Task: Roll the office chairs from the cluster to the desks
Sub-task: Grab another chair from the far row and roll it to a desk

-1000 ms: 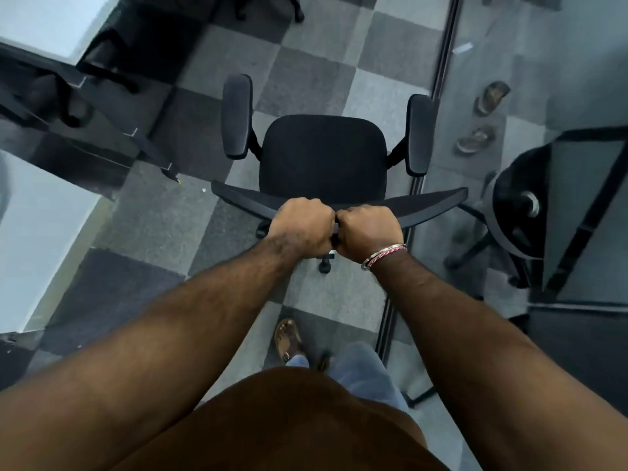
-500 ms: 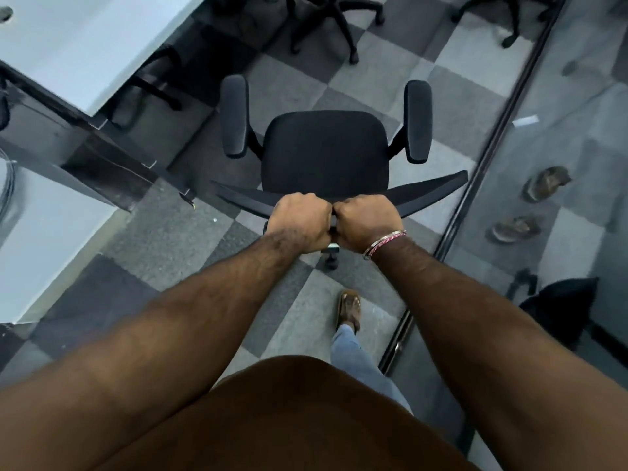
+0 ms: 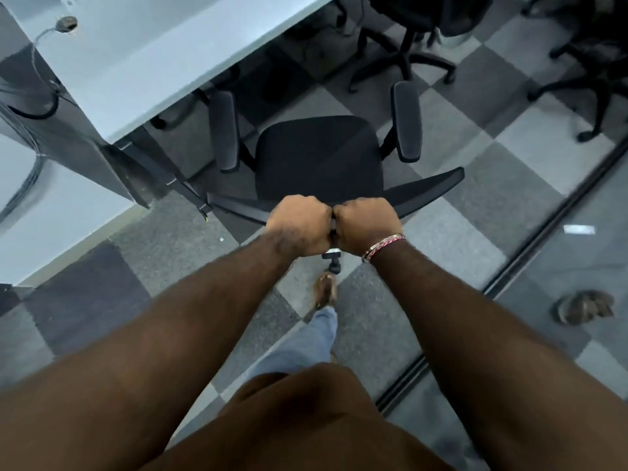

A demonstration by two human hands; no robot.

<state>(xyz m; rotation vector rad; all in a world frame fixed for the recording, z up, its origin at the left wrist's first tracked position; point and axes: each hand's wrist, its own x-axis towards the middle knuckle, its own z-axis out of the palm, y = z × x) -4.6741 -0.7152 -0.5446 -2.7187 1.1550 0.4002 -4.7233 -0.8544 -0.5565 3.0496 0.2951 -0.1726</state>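
A black office chair with two padded armrests stands in front of me, seen from above and behind. My left hand and my right hand sit side by side, knuckles touching, both gripping the top edge of the chair's backrest at its middle. A white desk runs across the upper left; the chair's left armrest lies just beside its near corner. One castor shows below my hands.
More black office chairs stand at the top and another chair at the top right. A dark floor track of a glass partition runs diagonally on the right. Sandals lie beyond it. Checkered carpet tiles cover the floor.
The chair has rolled forward with my hands still on its backrest. The white desk has come much closer on the left, and more chairs have entered view at the top.
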